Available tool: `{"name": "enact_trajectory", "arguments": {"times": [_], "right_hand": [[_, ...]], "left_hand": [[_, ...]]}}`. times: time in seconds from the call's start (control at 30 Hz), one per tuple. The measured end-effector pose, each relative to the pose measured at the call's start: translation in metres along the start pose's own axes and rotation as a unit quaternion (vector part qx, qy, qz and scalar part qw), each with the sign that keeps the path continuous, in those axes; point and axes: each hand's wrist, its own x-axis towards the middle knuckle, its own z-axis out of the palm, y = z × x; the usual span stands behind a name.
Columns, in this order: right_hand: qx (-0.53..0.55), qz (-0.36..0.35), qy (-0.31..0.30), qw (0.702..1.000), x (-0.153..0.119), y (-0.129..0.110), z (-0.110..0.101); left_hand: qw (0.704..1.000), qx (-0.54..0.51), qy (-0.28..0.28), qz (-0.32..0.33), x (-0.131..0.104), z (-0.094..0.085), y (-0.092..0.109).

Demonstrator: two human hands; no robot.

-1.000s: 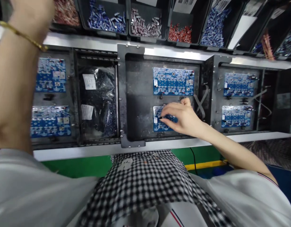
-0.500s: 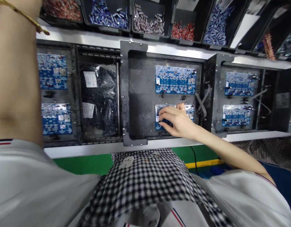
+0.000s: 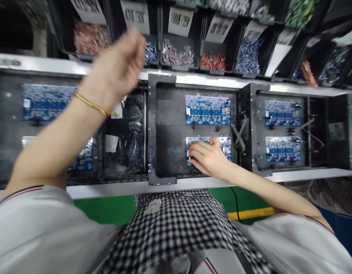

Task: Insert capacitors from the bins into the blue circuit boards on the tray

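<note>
My left hand [image 3: 120, 62], blurred by motion, is raised in front of the bin of blue parts [image 3: 150, 52], its fingers curled in; what they hold, if anything, cannot be made out. My right hand [image 3: 207, 156] rests over the left half of the lower blue circuit board [image 3: 226, 146] in the middle tray, fingers bent and pressed together at the board's left end. Any small part between those fingertips is hidden. Just above lies the upper blue circuit board [image 3: 208, 110], with nothing touching it.
Black bins of small parts line the back, among them red parts [image 3: 213, 61] and blue ones [image 3: 248, 57]. Left of the middle tray lies a plastic bag [image 3: 134, 142]. More boards [image 3: 282, 113] sit in the right tray. A white rail [image 3: 107, 190] runs along the front.
My left hand has come into view from the upper left and now hangs before the bins. My right hand remains over the lower board. The view has shifted, showing more of the bins.
</note>
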Motion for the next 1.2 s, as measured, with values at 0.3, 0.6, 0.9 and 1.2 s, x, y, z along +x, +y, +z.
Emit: {"name": "enact_trajectory", "arguments": {"times": [0.3, 0.6, 0.9, 1.2], "right_hand": [[0.071, 0.127, 0.242, 0.959, 0.037, 0.050, -0.053], [0.056, 0.125, 0.137, 0.981, 0.062, 0.097, -0.051], [0.068, 0.103, 0.053, 0.991, 0.092, 0.142, -0.017], [0.042, 0.093, 0.065, 0.993, 0.094, 0.142, -0.013]], "left_hand": [[0.987, 0.083, -0.095, -0.095, -0.058, 0.033, -0.097], [0.984, 0.122, -0.035, -0.122, -0.045, 0.036, -0.104], [0.976, 0.145, 0.003, -0.160, -0.041, 0.033, -0.110], [0.975, 0.148, 0.015, -0.165, -0.038, 0.031, -0.108]]}}
